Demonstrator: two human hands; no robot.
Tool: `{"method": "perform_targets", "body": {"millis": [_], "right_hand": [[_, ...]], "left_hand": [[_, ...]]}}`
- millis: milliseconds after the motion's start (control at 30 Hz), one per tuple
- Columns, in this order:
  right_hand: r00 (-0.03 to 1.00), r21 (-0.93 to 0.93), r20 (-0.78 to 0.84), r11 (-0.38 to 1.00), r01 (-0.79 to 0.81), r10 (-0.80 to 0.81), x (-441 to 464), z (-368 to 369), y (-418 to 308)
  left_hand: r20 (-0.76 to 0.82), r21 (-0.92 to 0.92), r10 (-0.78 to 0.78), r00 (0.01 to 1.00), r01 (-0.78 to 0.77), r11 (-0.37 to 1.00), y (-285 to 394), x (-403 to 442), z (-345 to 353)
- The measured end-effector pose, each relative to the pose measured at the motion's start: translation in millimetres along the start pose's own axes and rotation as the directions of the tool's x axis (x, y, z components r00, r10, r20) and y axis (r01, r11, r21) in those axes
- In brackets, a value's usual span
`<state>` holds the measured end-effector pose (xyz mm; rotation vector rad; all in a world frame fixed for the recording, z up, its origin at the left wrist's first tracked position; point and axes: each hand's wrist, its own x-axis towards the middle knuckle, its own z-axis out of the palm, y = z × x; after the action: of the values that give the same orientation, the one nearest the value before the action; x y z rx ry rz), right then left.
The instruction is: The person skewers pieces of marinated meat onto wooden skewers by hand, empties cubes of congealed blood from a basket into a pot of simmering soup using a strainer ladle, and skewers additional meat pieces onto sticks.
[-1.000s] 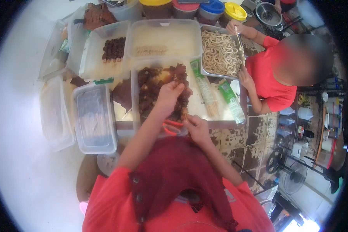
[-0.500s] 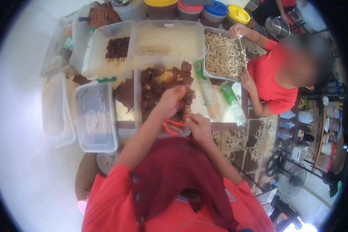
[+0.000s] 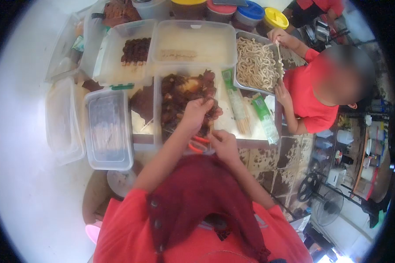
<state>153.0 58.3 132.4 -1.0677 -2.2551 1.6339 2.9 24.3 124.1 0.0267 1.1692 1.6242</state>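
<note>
Both hands are over a clear plastic tub (image 3: 157, 109) of glossy dark brown food pieces (image 3: 173, 94), possibly meat. My left hand (image 3: 198, 115) is closed around some of the dark pieces, its fingers curled at the tub's right side. Just below it, my right hand (image 3: 224, 146) pinches the lower end of a thin skewer (image 3: 212, 128), which runs up towards the left hand. The skewer's upper part is hidden by the left fingers. Orange-handled scissors (image 3: 198, 144) lie at the tub's near edge, beside the right hand.
Packs of bamboo skewers (image 3: 238, 105) lie right of the tub. A person in red (image 3: 309, 92) holds a skewer over a metal tray (image 3: 255, 90) of pale, curly strips. A tub of loaded skewers (image 3: 114, 72) stands back left. Lidded containers (image 3: 188, 8) line the back.
My left hand has shifted slightly and its fingers have changed position around the dark pieces. The dark strip that stuck up beyond it is less distinct. My right hand keeps its pinch.
</note>
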Motion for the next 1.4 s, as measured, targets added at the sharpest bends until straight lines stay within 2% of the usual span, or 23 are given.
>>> {"method": "perform_targets", "body": {"millis": [33,100,200,300,333,433,467,533,567,600,633,667,700,733,767,800,867,933,1033,1067,1167,1233,1400], "right_hand": [[0.999,-0.057,0.001,0.998,0.034,-0.034,1,0,0],[1.0,-0.101,0.001,0.995,0.005,-0.005,3,2,-5],[0.999,-0.13,-0.029,0.991,-0.042,0.039,7,6,-16],[0.99,-0.086,-0.042,0.987,-0.136,0.133,12,9,-25],[0.984,-0.062,-0.042,0.983,-0.175,0.172,14,10,-27],[0.981,0.01,-0.055,0.982,-0.187,0.187,24,15,-28],[0.996,-0.156,-0.087,0.987,-0.044,0.031,29,18,-25],[0.996,-0.186,-0.073,0.98,-0.07,0.057,39,25,-35],[0.996,-0.198,-0.059,0.977,-0.076,0.065,48,33,-43],[0.998,-0.195,-0.063,0.981,-0.009,-0.003,56,40,-59],[0.999,-0.232,-0.004,0.972,0.036,-0.038,66,48,-79],[0.996,-0.268,0.052,0.96,0.08,-0.069,80,56,-100],[0.99,-0.305,0.105,0.944,0.123,-0.095,96,65,-114],[0.934,-0.325,0.059,0.878,0.351,-0.351,115,83,-116],[0.93,-0.406,0.108,0.839,0.363,-0.351,134,99,-129],[0.926,-0.484,0.156,0.79,0.376,-0.345,155,115,-142],[0.951,-0.593,0.187,0.744,0.309,-0.246,195,149,-159],[0.949,-0.619,0.236,0.721,0.312,-0.208,234,180,-161],[0.961,-0.716,0.217,0.64,0.277,-0.174,269,225,-153],[0.967,-0.758,0.194,0.601,0.255,-0.166,276,235,-155],[0.988,-0.761,0.157,0.636,0.129,-0.012,293,254,-159],[0.99,-0.752,0.137,0.652,0.097,0.011,300,266,-159],[0.984,-0.71,0.166,0.686,0.162,-0.061,315,301,-157]], "left_hand": [[0.003,0.001,-0.013,1.0,0.012,1.0,1,1,-1],[0.009,0.005,-0.038,0.999,0.038,0.999,2,2,-5],[0.163,-0.118,-0.018,0.986,0.037,0.992,2,11,-23],[-0.077,-0.273,-0.039,0.996,0.016,0.962,5,23,-51],[-0.139,-0.188,-0.056,0.989,0.029,0.982,5,28,-62],[-0.185,0.307,0.02,0.983,0.038,0.951,-20,35,-103],[-0.179,0.557,0.139,0.974,-0.016,0.83,-28,36,-110],[-0.094,0.913,0.359,0.929,-0.063,0.403,-36,35,-125],[-0.03,0.928,0.403,0.915,-0.125,0.351,-32,31,-127],[-0.046,0.941,0.484,0.874,-0.125,0.315,-32,31,-126],[-0.089,0.942,0.329,0.94,-0.028,0.334,-32,30,-128],[-0.065,0.951,0.292,0.954,-0.03,0.309,-51,45,-141],[-0.103,0.936,0.184,0.977,0.032,0.351,-47,47,-138],[-0.012,0.922,0.229,0.973,-0.078,0.38,-44,45,-138],[0.078,0.895,0.276,0.958,-0.189,0.403,-42,41,-137],[0.055,0.902,0.278,0.959,-0.167,0.398,-49,44,-139],[0.003,0.913,0.283,0.959,-0.118,0.391,-70,53,-147],[0.001,0.904,0.204,0.979,-0.088,0.419,-70,54,-149],[0.054,0.856,0.191,0.98,-0.144,0.496,-73,52,-156],[0.044,0.798,0.206,0.978,-0.158,0.582,-72,49,-156],[0.08,0.639,0.193,0.978,-0.199,0.743,-64,41,-160],[0.122,0.531,0.168,0.978,-0.207,0.822,-51,34,-163],[0.173,0.493,0.141,0.975,-0.21,0.845,-41,34,-167]]}}
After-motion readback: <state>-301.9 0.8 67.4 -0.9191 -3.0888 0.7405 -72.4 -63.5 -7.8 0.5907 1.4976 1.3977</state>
